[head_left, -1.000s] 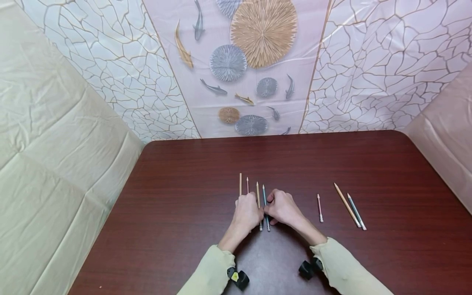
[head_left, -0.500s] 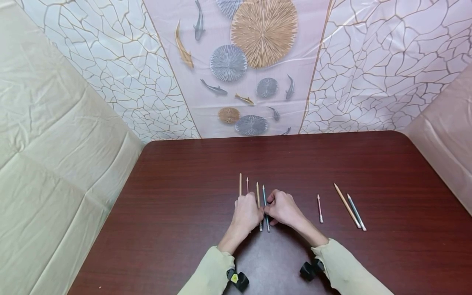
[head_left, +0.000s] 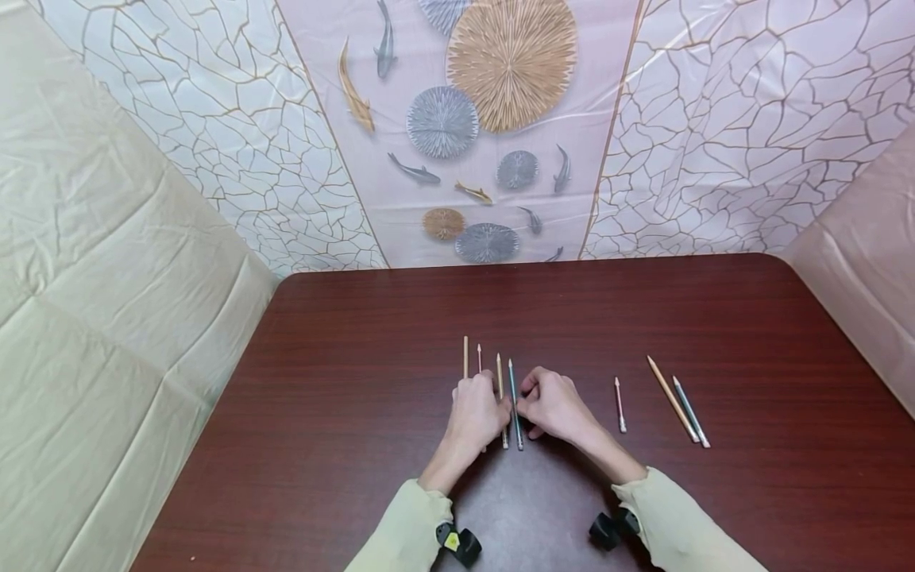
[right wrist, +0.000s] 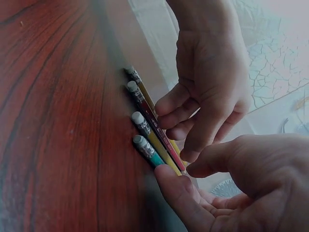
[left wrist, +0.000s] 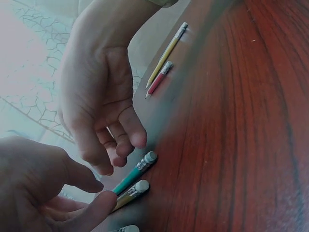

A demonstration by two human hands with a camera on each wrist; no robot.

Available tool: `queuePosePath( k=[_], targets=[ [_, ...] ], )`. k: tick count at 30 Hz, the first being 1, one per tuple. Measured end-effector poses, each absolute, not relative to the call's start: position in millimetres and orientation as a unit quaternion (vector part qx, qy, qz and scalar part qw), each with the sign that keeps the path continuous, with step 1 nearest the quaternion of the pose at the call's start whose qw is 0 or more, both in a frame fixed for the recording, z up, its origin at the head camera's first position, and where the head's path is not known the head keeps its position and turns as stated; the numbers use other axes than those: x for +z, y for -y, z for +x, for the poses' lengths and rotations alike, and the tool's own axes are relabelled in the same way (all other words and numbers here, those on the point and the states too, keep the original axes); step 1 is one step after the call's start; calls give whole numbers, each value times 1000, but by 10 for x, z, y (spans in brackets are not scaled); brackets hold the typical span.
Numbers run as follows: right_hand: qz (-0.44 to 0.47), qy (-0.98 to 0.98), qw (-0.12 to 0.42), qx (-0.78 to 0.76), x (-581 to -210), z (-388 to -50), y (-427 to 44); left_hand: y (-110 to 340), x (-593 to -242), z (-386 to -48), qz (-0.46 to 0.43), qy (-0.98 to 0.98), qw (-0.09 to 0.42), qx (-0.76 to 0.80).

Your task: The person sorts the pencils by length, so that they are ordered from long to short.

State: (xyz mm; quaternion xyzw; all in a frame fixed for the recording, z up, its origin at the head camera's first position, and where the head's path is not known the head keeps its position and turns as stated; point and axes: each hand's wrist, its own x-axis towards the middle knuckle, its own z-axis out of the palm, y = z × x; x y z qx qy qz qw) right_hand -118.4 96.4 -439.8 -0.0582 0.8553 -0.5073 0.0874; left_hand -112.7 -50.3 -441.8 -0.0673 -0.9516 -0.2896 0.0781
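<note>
The left hand (head_left: 477,409) bends over a row of four pencils on the dark reddish wooden table (head_left: 286,413), hiding the middles of the outer yellow pencil (head_left: 465,356) and the red pencil (head_left: 480,357) and part of the inner yellow pencil (head_left: 499,373); whether its thumb and fingers pinch one of them cannot be told. The right hand (head_left: 554,407) is just beside the teal pencil (head_left: 515,405), the row's right-hand member, with its fingers loosely bent and a gap between thumb and forefinger, gripping nothing. The two hands are near each other, with the teal pencil lying between them. All four pencils lie roughly side by side, tips away from the person and pale erasers towards the person, as the right wrist view shows most closely. Farther to the right, well apart from the row, lie a short red pencil (head_left: 619,405), a long yellow pencil (head_left: 672,397) and a second teal pencil (head_left: 691,411); the last two nearly meet at their eraser ends and spread towards their tips. Pale yellow sleeves (head_left: 396,528) cover the forearms. Beyond the table hangs a backdrop (head_left: 511,63) printed with fish and round discs.
</note>
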Motion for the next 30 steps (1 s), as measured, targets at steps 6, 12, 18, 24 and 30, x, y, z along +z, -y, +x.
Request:
queuePosePath(
  k=[6,12,18,24,30],
  targets=[
    [-57,-855,86,-508,-4392,-1164,-1011,500,-4404,-1111,-69,950,75,-295],
    [-64,-857,82,-505,-4375,-1134,-1075,480,-4404,-1092,-71,948,74,-300],
    [-67,-857,83,-504,-4364,-1093,-1137,449,-4421,-1065,-83,944,73,-310],
    [-67,-860,83,-498,-4360,-1064,-1178,401,-4416,-1044,-97,940,72,-319],
    [-63,-862,81,-496,-4342,-1032,-1223,344,-4388,-1013,-109,942,75,-310]
  ],
)
